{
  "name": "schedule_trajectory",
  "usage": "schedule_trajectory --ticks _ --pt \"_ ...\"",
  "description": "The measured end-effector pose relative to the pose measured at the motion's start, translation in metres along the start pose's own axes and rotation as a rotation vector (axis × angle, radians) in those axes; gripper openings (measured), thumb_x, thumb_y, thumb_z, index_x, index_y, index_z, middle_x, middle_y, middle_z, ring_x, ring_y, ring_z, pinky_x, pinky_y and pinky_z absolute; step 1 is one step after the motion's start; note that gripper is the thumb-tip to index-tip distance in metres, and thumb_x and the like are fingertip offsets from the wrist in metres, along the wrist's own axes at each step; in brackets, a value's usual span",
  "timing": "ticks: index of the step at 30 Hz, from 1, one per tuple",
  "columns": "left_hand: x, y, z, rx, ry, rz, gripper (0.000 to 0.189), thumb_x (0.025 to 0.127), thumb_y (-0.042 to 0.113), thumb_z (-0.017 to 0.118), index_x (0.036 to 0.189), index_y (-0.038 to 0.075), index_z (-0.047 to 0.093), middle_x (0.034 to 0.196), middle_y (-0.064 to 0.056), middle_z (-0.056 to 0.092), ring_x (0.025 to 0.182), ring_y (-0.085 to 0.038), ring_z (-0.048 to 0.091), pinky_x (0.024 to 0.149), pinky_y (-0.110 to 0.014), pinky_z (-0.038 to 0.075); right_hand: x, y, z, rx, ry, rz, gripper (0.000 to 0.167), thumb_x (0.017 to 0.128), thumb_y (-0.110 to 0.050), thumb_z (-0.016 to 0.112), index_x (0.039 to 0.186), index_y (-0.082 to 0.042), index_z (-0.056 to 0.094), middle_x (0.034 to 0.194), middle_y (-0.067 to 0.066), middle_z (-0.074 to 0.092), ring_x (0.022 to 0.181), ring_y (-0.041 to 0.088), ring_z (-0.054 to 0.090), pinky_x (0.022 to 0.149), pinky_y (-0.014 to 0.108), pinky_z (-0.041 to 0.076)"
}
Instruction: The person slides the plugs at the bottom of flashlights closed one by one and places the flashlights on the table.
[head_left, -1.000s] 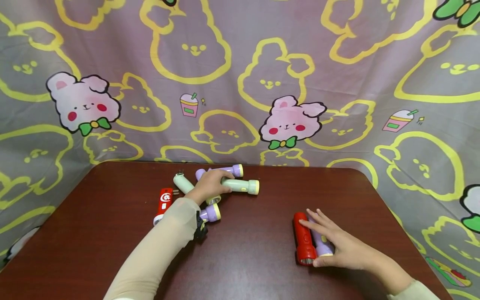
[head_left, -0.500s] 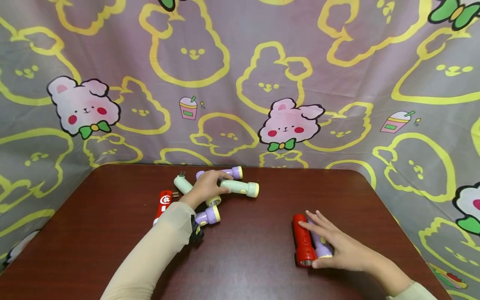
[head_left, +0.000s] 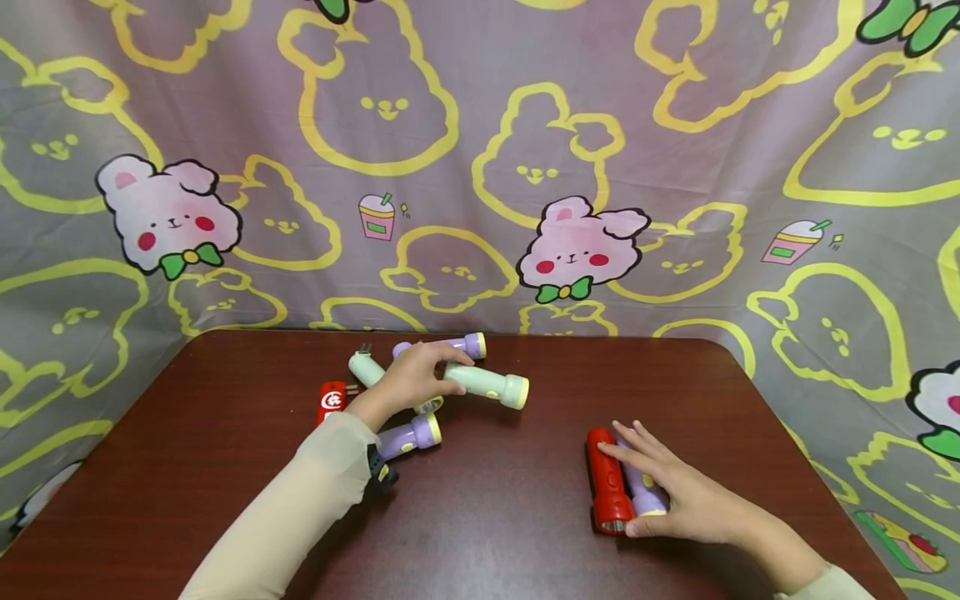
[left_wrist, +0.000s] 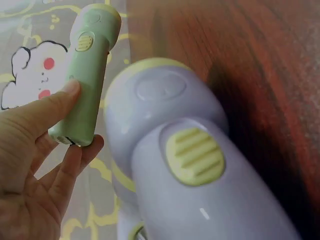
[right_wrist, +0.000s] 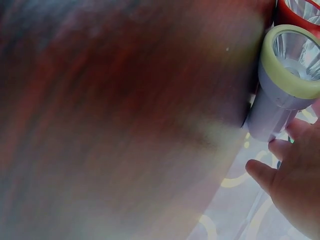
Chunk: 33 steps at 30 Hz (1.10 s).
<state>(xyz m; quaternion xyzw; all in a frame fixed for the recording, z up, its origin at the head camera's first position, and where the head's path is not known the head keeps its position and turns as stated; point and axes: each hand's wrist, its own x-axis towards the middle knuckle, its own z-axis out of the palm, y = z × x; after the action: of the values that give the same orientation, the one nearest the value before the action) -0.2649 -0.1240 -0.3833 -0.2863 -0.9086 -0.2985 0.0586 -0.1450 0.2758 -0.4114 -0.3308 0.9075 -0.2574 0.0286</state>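
My left hand (head_left: 411,377) pinches the tail end of a pale green flashlight (head_left: 483,382) between thumb and fingers. In the left wrist view this flashlight (left_wrist: 86,100) points up and away, its yellow-green switch showing. Below my left wrist lies a purple flashlight (head_left: 408,438), large in the left wrist view. On the right, my right hand (head_left: 693,498) spreads over a red flashlight (head_left: 609,483) and a purple flashlight (head_left: 647,493) lying side by side. In the right wrist view the fingers are extended beside the purple flashlight's body (right_wrist: 272,115).
Around my left hand lie another green flashlight (head_left: 365,370) with prongs out, a purple flashlight (head_left: 474,344) near the back edge, and a red flashlight (head_left: 331,403) partly hidden by my sleeve. A cartoon-printed curtain (head_left: 450,192) stands behind the brown table (head_left: 517,533).
The green flashlight in my left hand has shifted slightly right, its head tilting toward me. My left forearm has swung a little left, uncovering more of the purple flashlight. The right hand stays put.
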Motion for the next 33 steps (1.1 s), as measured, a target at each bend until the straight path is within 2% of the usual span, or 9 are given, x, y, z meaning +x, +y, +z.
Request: schedule_trajectory --ticks 6,10,19,21,24,28,33 --pt "-0.008 0.011 -0.004 -0.014 -0.035 0.093 0.037 0.076 0.018 0.086 0.111 0.014 0.074 0.105 0.002 0.074 0.082 -0.014 0.058 0.076 -0.025 0.047 -0.001 0.000 0.001 -0.006 0.011 0.003 0.090 0.075 -0.059 0.078 0.151 -0.026 0.043 0.162 0.011 0.030 0.142 -0.019 -0.011 0.095 0.071 0.043" --pt "-0.012 0.017 -0.005 -0.024 -0.054 0.128 0.036 0.076 0.017 0.086 0.110 0.014 0.075 0.105 0.001 0.073 0.080 -0.019 0.060 0.074 -0.029 0.050 -0.001 0.001 0.003 -0.007 0.006 0.014 0.091 0.074 -0.059 0.079 0.151 -0.026 0.043 0.161 0.015 0.031 0.142 -0.020 -0.012 0.096 0.070 0.043" --pt "-0.018 0.023 -0.006 -0.059 -0.100 0.140 0.036 0.077 0.016 0.086 0.111 0.012 0.074 0.107 0.001 0.073 0.083 -0.008 0.058 0.075 -0.031 0.055 0.000 0.003 0.003 0.051 -0.007 0.025 0.091 0.074 -0.055 0.081 0.151 -0.025 0.042 0.161 0.019 0.029 0.140 -0.021 -0.012 0.094 0.075 0.040" --pt "-0.019 0.024 -0.006 -0.057 -0.111 0.141 0.036 0.077 0.017 0.086 0.111 0.013 0.074 0.107 0.002 0.073 0.084 -0.008 0.058 0.075 -0.033 0.055 0.000 0.003 0.003 0.058 -0.009 0.023 0.091 0.074 -0.054 0.081 0.151 -0.024 0.042 0.161 0.019 0.029 0.141 -0.020 -0.011 0.093 0.077 0.038" --pt "-0.020 0.026 -0.005 -0.051 -0.124 0.154 0.036 0.077 0.018 0.086 0.110 0.015 0.073 0.106 0.004 0.073 0.082 -0.010 0.059 0.073 -0.028 0.053 0.000 0.002 0.002 0.054 -0.009 0.019 0.091 0.074 -0.053 0.081 0.151 -0.024 0.042 0.161 0.019 0.029 0.142 -0.019 -0.010 0.092 0.080 0.036" --pt "-0.022 0.029 -0.005 -0.058 -0.144 0.167 0.035 0.077 0.018 0.085 0.110 0.017 0.073 0.105 0.005 0.073 0.080 -0.009 0.058 0.070 -0.023 0.050 0.000 0.000 -0.001 0.039 -0.011 0.011 0.091 0.074 -0.053 0.082 0.151 -0.025 0.042 0.162 0.013 0.029 0.143 -0.018 -0.009 0.092 0.082 0.033" --pt "-0.024 0.032 -0.004 -0.064 -0.161 0.189 0.035 0.078 0.018 0.085 0.111 0.015 0.073 0.108 0.004 0.073 0.086 -0.006 0.059 0.073 -0.025 0.052 0.001 -0.003 -0.006 0.052 -0.020 -0.007 0.088 0.075 -0.052 0.081 0.150 -0.023 0.044 0.163 0.006 0.029 0.142 -0.019 -0.008 0.092 0.084 0.027"
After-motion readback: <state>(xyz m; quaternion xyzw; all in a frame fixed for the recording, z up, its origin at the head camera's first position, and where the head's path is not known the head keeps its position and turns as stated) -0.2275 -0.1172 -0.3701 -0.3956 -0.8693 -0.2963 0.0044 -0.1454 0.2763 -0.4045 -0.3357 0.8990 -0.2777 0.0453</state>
